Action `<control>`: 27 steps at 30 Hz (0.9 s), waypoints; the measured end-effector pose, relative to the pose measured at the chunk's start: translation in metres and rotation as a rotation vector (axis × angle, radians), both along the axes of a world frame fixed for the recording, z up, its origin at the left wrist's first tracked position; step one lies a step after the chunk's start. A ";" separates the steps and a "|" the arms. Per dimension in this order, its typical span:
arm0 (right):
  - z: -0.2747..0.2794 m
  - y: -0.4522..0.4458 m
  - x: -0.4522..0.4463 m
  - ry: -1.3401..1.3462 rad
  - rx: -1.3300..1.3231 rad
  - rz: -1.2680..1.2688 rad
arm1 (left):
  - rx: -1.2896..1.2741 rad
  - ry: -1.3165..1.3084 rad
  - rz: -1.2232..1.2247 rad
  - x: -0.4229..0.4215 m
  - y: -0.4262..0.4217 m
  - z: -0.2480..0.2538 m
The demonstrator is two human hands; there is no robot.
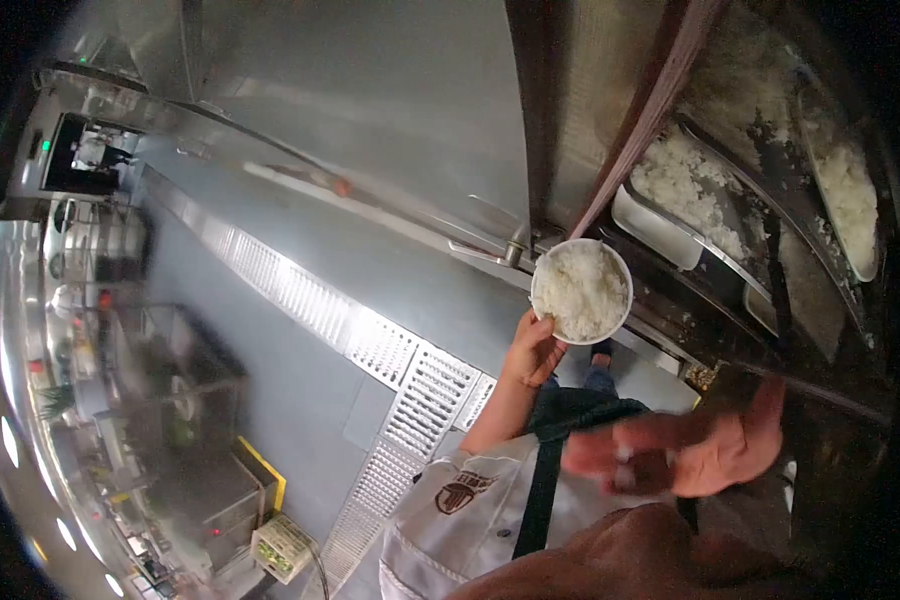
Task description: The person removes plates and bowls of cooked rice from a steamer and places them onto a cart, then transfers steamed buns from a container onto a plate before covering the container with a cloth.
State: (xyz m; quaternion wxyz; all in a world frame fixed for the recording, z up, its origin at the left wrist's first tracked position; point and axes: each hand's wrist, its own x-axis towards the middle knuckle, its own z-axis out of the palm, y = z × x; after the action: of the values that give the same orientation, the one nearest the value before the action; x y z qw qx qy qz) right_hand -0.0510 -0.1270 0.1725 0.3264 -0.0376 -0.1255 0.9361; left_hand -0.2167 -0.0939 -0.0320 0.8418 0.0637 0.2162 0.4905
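Observation:
My left hand (536,352) grips a white bowl (625,312) by its rim and side. Cooked white rice (578,290) is heaped in the bowl. Lower right, my right hand (685,445) is smeared by motion, its fingers stretched out and its thumb apart. Small white bits, apparently rice grains, stick to its fingers. Beyond the bowl, a metal tray (655,232) with loose rice sits in a dark, rack-like metal unit. A second rice tray (852,215) is farther right.
A steel door with a latch (485,252) stands beside the bowl. Metal drain grates (370,345) run along the grey floor. Steel counters (185,370) and a crate with green contents (282,548) are at left. Another person (92,152) stands far off.

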 end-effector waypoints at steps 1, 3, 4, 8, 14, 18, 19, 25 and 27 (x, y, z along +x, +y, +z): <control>0.000 -0.002 -0.003 0.017 -0.008 0.032 | -0.015 -0.004 -0.019 -0.003 -0.002 -0.004; -0.002 -0.002 -0.002 0.040 -0.021 0.064 | -0.024 0.060 0.008 -0.003 -0.003 -0.016; -0.003 -0.004 -0.007 0.049 -0.031 0.086 | -0.030 0.091 0.021 -0.004 -0.004 -0.020; -0.010 -0.007 -0.007 0.083 -0.068 0.106 | -0.101 0.156 0.012 -0.011 -0.008 -0.026; -0.038 -0.008 0.007 0.067 -0.122 0.035 | -0.097 0.110 0.095 -0.020 -0.010 -0.030; -0.078 -0.001 0.028 -0.266 -0.117 -0.175 | -0.122 0.134 0.132 -0.035 -0.015 -0.050; -0.114 0.005 0.035 -0.472 -0.099 -0.219 | -0.114 0.124 0.134 -0.038 -0.016 -0.059; -0.445 0.029 0.108 -1.665 0.065 -0.270 | -0.145 0.147 0.230 -0.059 -0.040 -0.095; -0.554 0.038 0.141 -1.982 0.285 -0.305 | -0.152 0.222 0.261 -0.062 -0.046 -0.103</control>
State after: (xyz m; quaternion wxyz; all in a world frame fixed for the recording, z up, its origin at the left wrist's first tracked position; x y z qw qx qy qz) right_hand 0.0902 -0.0890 -0.3814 0.1927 -0.7739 -0.4444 0.4080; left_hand -0.2787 -0.1398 -0.1346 0.7443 0.0249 0.3509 0.5677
